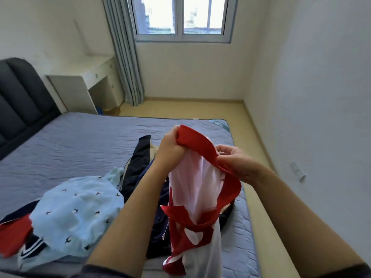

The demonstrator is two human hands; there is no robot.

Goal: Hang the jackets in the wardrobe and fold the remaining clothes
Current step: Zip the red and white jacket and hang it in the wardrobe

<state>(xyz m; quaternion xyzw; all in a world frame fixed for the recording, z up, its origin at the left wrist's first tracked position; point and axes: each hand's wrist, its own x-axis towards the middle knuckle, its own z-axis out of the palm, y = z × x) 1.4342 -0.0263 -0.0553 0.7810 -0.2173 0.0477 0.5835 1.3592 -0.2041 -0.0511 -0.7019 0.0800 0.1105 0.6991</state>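
Your bed (84, 141), covered in a quilted blue-grey mattress pad, fills the lower frame, its dark padded headboard (18, 101) at the left. On the near part of the pad you see a heap of clothes: a light blue garment (78, 213) printed with small dark birds, a red piece (14, 233) at the left edge just beside it, and a dark navy garment (138, 161) stretching toward the middle. The far half of the pad lies wrinkled under window light.
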